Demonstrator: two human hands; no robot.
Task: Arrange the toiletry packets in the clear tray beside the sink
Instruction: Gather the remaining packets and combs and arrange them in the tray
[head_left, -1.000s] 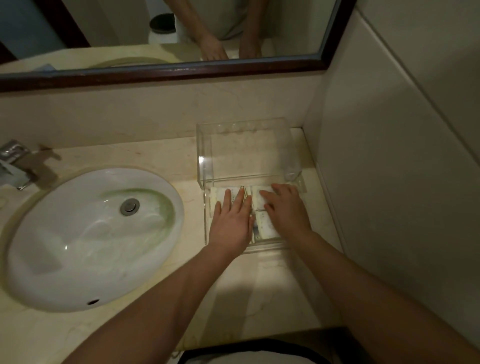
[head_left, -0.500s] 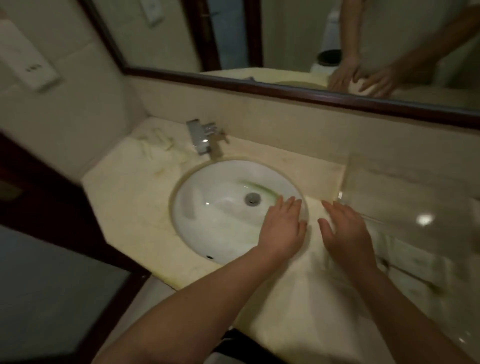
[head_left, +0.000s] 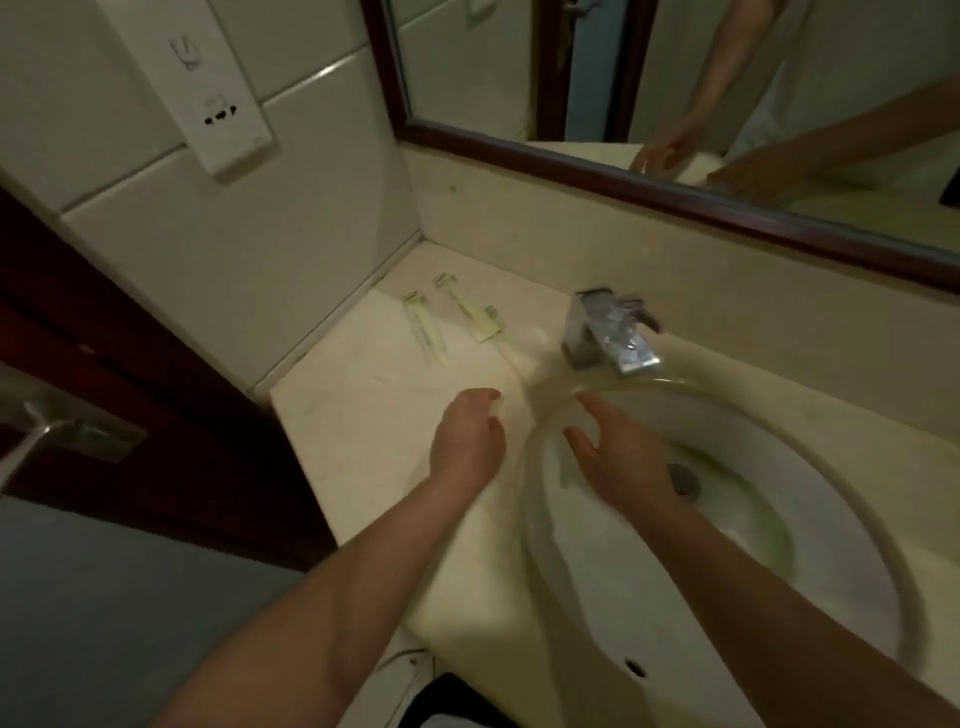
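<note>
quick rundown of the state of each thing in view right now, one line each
left hand: empty, fingers loosely curled, over the counter
right hand: empty, open, over the sink rim
three long pale yellow packets: lying flat on the counter's left corner, untouched
chrome square faucet: no water seen running
white oval sink basin: drain open, green stain inside
beige marble counter: bare near the hands

Dim light here. I'm over a cream marble counter (head_left: 363, 395) with a white oval basin (head_left: 779, 545) sunk into it, a chrome tap (head_left: 608, 332) at its back edge. A dark-framed mirror (head_left: 649, 78) is ahead. Pale wall tiles (head_left: 249, 234) on my left carry a white socket panel (head_left: 218, 98), beside a dark wooden door (head_left: 130, 389).
</note>
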